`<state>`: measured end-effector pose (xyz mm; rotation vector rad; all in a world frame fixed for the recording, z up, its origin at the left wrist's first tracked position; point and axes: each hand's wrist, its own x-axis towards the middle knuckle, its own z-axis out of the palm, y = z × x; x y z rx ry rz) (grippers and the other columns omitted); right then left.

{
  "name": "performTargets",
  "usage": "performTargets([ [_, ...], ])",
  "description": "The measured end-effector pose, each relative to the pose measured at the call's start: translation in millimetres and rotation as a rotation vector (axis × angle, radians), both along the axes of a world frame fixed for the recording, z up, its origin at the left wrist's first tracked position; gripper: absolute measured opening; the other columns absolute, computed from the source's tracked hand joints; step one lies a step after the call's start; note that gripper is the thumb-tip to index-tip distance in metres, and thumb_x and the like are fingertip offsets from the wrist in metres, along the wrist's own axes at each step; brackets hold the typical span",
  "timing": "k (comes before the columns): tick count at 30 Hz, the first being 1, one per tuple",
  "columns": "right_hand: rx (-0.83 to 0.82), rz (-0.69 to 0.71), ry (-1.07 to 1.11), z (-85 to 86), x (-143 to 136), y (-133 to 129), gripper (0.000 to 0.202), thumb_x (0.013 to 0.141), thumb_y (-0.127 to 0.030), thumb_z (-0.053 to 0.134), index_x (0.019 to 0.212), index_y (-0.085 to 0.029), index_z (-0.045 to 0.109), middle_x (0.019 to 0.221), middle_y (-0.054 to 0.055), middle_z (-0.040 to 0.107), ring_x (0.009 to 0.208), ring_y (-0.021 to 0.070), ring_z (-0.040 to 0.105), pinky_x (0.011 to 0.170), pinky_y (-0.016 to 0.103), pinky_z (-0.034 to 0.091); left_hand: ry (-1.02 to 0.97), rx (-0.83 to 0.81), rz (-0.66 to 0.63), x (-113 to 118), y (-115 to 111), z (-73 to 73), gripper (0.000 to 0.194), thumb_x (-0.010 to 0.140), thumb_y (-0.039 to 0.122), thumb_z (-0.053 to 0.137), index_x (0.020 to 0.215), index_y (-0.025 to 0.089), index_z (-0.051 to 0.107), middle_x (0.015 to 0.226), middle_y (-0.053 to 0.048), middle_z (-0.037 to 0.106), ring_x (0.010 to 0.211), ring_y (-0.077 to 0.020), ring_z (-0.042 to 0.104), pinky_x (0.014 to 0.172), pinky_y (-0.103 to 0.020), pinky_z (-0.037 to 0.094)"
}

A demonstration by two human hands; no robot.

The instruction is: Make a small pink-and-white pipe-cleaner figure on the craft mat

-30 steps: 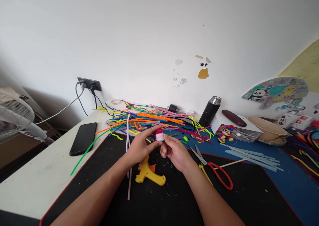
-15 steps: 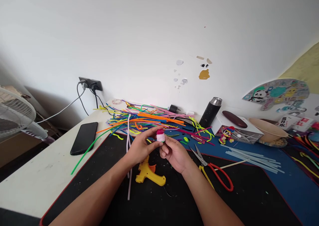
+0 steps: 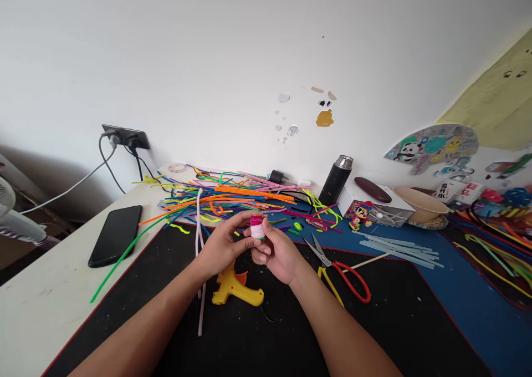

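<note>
Between both hands is a small rounded piece of wound pipe cleaner (image 3: 257, 230), magenta at the top, pale pink in the middle, with a bit of green at the bottom. My left hand (image 3: 222, 246) pinches it from the left with thumb and fingers. From the right, the thumb and curled fingers of my right hand (image 3: 281, 254) grip the same piece. Just below the hands lies a yellow glue gun (image 3: 238, 289) on the black mat (image 3: 266, 349). Pale lilac pipe cleaners (image 3: 201, 310) lie left of it, partly behind my left wrist.
Many coloured pipe cleaners (image 3: 236, 194) are heaped by the wall. Red-handled scissors (image 3: 336, 263) lie open at right, near glue sticks (image 3: 401, 250), a small figurine (image 3: 361, 216) and a black flask (image 3: 336, 180). A phone (image 3: 115, 235) lies at left.
The view has swung to the right, so everything sits further left. My right thumb has moved up along the side of the wound piece; both hands still hold it.
</note>
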<state>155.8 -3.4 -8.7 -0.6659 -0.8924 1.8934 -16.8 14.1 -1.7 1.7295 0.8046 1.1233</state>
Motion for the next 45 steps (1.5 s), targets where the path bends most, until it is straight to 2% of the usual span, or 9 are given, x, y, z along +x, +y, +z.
performTargets([
  [12, 0.004, -0.041, -0.063, -0.5, 1.5, 0.7, 0.062, 0.078, -0.073, 0.081, 0.086, -0.012, 0.075, 0.049, -0.011, 0.032, 0.047, 0.009, 0.038, 0.051, 0.026, 0.03, 0.078, 0.035, 0.079, -2.4, 0.8, -1.1, 0.049, 0.084, 0.036, 0.083, 0.13, 0.023, 0.071, 0.131, -0.01, 0.075, 0.121, -0.0311, 0.069, 0.108, -0.042, 0.051],
  [20, -0.017, -0.063, -0.084, 0.8, 1.9, 0.9, 0.06, 0.077, -0.071, 0.084, 0.082, -0.011, 0.075, 0.047, -0.011, 0.032, 0.047, 0.0071, 0.029, 0.05, 0.024, 0.028, 0.113, 0.093, 0.091, -3.9, -2.3, 1.6, 0.049, 0.086, 0.033, 0.081, 0.133, 0.022, 0.071, 0.131, -0.01, 0.076, 0.122, -0.0298, 0.07, 0.107, -0.04, 0.052],
  [25, -0.029, -0.077, -0.07, 2.5, 0.0, 0.2, 0.06, 0.076, -0.07, 0.085, 0.085, -0.012, 0.076, 0.047, -0.01, 0.034, 0.047, 0.0076, 0.031, 0.049, 0.024, 0.029, 0.091, 0.101, 0.09, -2.8, -3.0, 3.2, 0.048, 0.087, 0.03, 0.08, 0.133, 0.02, 0.071, 0.13, -0.01, 0.077, 0.119, -0.0281, 0.071, 0.105, -0.038, 0.054],
  [31, -0.037, -0.089, -0.038, 1.9, -2.3, 0.8, 0.055, 0.078, -0.066, 0.086, 0.087, -0.013, 0.076, 0.049, -0.009, 0.039, 0.048, 0.0083, 0.034, 0.05, 0.025, 0.03, 0.087, 0.057, 0.125, -1.2, -0.7, -0.4, 0.05, 0.084, 0.031, 0.081, 0.132, 0.019, 0.072, 0.124, -0.01, 0.079, 0.114, -0.0294, 0.072, 0.104, -0.041, 0.054],
  [38, -0.035, -0.101, -0.015, -0.9, -1.9, 1.6, 0.048, 0.078, -0.059, 0.089, 0.086, -0.015, 0.073, 0.053, -0.008, 0.044, 0.05, 0.0085, 0.037, 0.05, 0.024, 0.031, 0.009, -0.021, 0.134, -1.5, 0.6, -3.5, 0.057, 0.081, 0.037, 0.085, 0.133, 0.021, 0.071, 0.127, -0.01, 0.077, 0.116, -0.0304, 0.071, 0.105, -0.042, 0.054],
  [42, -0.037, -0.07, 0.027, -2.2, -2.2, 0.9, 0.053, 0.082, -0.067, 0.081, 0.088, -0.015, 0.072, 0.058, -0.005, 0.05, 0.049, 0.0096, 0.043, 0.05, 0.025, 0.03, -0.003, -0.005, 0.139, -1.5, 0.6, -3.1, 0.054, 0.081, 0.036, 0.084, 0.132, 0.021, 0.071, 0.127, -0.01, 0.077, 0.112, -0.0295, 0.072, 0.103, -0.042, 0.055],
  [45, -0.012, -0.026, 0.025, -2.6, -3.5, -0.9, 0.057, 0.085, -0.069, 0.078, 0.092, -0.013, 0.075, 0.058, -0.006, 0.047, 0.049, 0.0093, 0.043, 0.05, 0.025, 0.03, 0.018, 0.0, 0.136, -1.0, -0.1, -2.1, 0.055, 0.082, 0.035, 0.083, 0.134, 0.022, 0.071, 0.129, -0.01, 0.077, 0.115, -0.0305, 0.071, 0.106, -0.043, 0.054],
])
